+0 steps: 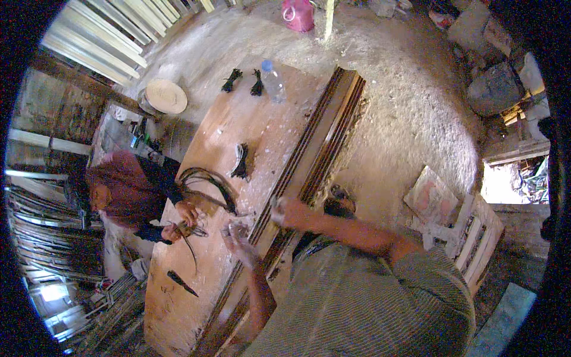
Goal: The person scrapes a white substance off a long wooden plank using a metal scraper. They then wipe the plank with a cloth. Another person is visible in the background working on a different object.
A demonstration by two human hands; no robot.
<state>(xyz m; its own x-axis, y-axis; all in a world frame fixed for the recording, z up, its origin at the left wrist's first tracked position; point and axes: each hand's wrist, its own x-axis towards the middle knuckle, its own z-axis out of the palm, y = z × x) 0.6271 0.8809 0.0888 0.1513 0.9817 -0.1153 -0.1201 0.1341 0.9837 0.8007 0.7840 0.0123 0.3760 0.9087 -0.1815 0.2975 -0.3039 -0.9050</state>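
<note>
My left hand [240,243] is held at the near edge of the wooden table [205,128], fingers stretched and slightly apart, with nothing visible in it. My right hand [288,212] is closed above the long, dark brown grooved wooden moulding [315,140] along the table's right side. What its fingers hold, if anything, is too blurred to make out. Just beyond my left hand lies a curved bunch of thin black strips [217,183]. Across the table, a person [128,184] in a dark red head covering works thin dark strips with both hands [181,223].
Several tied black bundles [239,160] and a clear bottle [273,83] with a blue cap are on the table. A dark pointed piece [182,283] lies near its left end. A round pale lid [166,96] stands beyond the table, and a pink bag [298,15] sits at the far floor.
</note>
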